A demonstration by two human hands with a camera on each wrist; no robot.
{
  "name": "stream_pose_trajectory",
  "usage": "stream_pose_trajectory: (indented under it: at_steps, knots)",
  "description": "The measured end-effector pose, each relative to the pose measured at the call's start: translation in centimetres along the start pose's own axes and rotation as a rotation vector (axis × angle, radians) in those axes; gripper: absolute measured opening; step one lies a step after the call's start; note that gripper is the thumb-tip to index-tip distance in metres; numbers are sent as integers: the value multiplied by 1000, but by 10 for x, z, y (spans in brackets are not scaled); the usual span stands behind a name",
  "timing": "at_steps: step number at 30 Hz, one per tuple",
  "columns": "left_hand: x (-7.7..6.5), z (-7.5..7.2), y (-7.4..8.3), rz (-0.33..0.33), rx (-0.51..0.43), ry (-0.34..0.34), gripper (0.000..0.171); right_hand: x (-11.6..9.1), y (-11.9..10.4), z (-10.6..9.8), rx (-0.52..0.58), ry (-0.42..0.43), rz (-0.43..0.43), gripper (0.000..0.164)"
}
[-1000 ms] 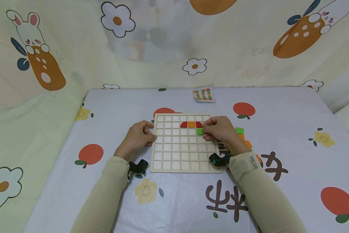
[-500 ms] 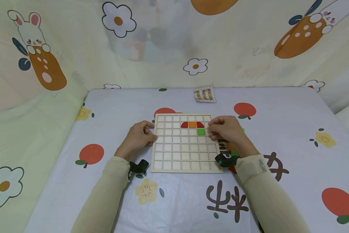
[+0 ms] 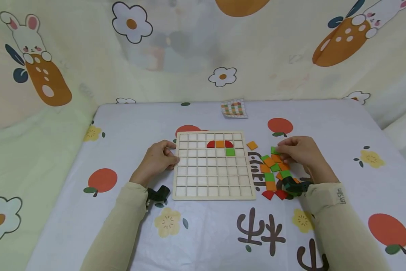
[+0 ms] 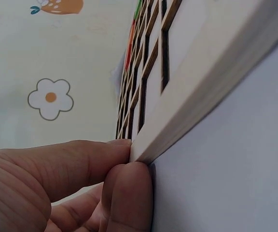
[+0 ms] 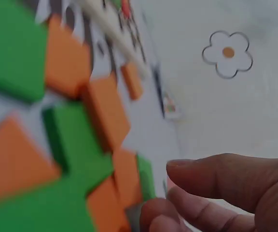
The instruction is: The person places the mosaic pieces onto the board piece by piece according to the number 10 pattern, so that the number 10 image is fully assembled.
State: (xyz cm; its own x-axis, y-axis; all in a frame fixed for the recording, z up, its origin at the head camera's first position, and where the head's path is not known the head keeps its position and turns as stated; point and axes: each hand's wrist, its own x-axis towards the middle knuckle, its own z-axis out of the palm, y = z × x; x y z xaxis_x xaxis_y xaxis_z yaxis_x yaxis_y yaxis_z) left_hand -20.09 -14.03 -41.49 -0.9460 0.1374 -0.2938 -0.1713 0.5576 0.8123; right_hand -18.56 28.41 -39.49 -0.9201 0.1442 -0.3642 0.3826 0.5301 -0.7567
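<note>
My left hand (image 3: pixel 157 160) holds the left edge of a pale wooden grid board (image 3: pixel 213 190), thumb and fingertips against its rim in the left wrist view. Several tiles sit in the board's upper cells: two red quarter-rounds flank an orange square (image 3: pixel 219 144), and a green square (image 3: pixel 230 152) is below the right one. To the right of the board, my right hand (image 3: pixel 302 152) has its fingertips at a green tile (image 3: pixel 274 150) on the far side of a loose tile pile. The right wrist view shows its thumb (image 5: pixel 201 171) and fingers apart, with no tile visibly gripped.
The pile holds orange squares (image 3: pixel 271 186), green squares and red pieces (image 3: pixel 268 195) at its near end. One orange tile (image 3: pixel 252 145) lies alone by the board's right edge. A small printed pattern card (image 3: pixel 234 109) stands at the back of the patterned tablecloth (image 3: pixel 138 120).
My right hand has moved right, from the green square on the board to the loose pile, uncovering the tiles there. The left hand stays at the board's edge.
</note>
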Motion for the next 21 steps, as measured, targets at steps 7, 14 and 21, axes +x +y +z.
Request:
stream_pose_trajectory:
  at_steps: [7, 14, 21]
  knots:
    - [0, 0, -1, 6, 11, 1, 44, 5, 0, -1, -147, 0, 36, 42]
    - [1, 1, -1, 10, 12, 4, 44, 7, -15, 7, -344, -24, -3, 35]
    - [1, 1, -2, 13, 4, 3, 44, 6, -29, 15, -382, -49, 7, 28]
